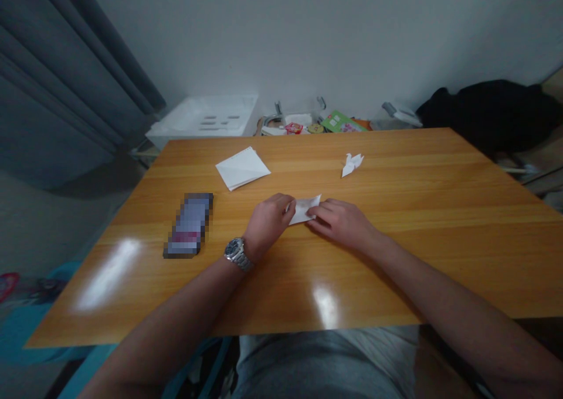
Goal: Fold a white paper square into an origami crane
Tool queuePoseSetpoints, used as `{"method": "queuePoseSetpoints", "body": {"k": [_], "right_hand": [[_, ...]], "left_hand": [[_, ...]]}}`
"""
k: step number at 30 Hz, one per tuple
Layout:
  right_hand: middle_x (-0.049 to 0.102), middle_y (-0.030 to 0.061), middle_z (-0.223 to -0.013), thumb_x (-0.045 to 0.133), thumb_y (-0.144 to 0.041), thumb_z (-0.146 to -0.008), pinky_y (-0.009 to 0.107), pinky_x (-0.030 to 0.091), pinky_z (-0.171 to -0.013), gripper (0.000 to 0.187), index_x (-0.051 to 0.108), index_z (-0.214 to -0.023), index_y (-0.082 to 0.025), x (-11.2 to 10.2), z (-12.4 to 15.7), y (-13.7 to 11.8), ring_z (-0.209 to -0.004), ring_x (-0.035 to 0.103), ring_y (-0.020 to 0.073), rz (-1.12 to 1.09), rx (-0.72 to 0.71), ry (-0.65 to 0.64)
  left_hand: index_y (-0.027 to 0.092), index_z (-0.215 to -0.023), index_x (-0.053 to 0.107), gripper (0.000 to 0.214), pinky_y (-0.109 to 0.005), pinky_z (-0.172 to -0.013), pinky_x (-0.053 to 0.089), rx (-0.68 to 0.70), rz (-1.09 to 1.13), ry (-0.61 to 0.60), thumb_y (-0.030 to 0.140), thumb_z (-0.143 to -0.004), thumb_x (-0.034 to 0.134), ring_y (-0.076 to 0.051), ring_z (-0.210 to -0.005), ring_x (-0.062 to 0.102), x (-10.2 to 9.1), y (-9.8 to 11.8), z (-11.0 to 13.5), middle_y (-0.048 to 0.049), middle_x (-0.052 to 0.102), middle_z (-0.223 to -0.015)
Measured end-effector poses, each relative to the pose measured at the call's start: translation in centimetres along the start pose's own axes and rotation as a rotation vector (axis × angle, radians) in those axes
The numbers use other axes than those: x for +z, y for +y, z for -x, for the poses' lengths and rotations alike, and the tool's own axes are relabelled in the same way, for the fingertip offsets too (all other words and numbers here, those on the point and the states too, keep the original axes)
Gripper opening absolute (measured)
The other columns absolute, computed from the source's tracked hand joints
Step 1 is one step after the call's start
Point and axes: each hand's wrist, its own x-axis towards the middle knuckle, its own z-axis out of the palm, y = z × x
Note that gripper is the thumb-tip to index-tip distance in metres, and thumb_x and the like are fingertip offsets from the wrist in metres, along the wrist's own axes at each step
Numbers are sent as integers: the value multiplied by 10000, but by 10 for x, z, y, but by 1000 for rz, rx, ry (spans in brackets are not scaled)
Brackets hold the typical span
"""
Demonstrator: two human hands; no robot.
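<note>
A small folded piece of white paper [303,209] is held between my two hands just above the wooden table [396,188]. My left hand [271,218] pinches its left end, with a metal watch on the wrist. At the other end, my right hand [336,220] grips the paper between thumb and fingers. Beyond my right hand stands a white folded paper bird [352,164]. Several sheets of white paper [243,168] lie stacked farther back on the left.
A phone [190,225], its screen blurred, lies on the table's left side. Behind the far edge are a white plastic tray [211,114], a green booklet [342,121] and small clutter. Black cloth [488,114] is heaped at the back right.
</note>
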Motion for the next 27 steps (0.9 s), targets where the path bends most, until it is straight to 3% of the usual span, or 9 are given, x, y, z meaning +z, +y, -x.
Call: {"method": "queuePoseSetpoints", "body": {"k": [5, 11, 19, 27], "right_hand": [[732, 87, -935, 565, -346, -996, 324, 462, -741, 202, 699, -1027, -199, 3, 2, 7, -860, 655, 225, -1, 6, 1], [706, 80, -945, 565, -283, -994, 303, 450, -726, 171, 707, -1038, -197, 1, 2, 8, -867, 639, 211, 3, 6, -7], [699, 84, -1004, 525, -269, -1015, 296, 472, -730, 206, 711, -1084, -213, -1, 3, 13, -888, 643, 201, -33, 5, 17], [706, 99, -1052, 530, -279, -1009, 316, 513, -750, 224, 729, -1095, -223, 0, 4, 17, -913, 662, 215, -101, 2, 50]], "left_hand": [[162, -1003, 715, 218, -276, -763, 503, -16, 63, 8, 264, -986, 524, -182, -817, 669, -1, 0, 1, -91, 726, -972], [169, -1255, 643, 316, -269, -754, 517, -80, 156, 6, 256, -975, 525, -171, -790, 672, 2, 1, 3, -84, 739, -1038], [182, -1140, 704, 297, -250, -742, 497, -101, 328, -48, 231, -979, 459, -168, -820, 690, 4, 1, 5, -48, 761, -1014], [162, -1025, 731, 278, -216, -607, 480, -202, 457, -71, 275, -951, 488, -149, -689, 663, 8, -2, 6, -28, 748, -833]]}}
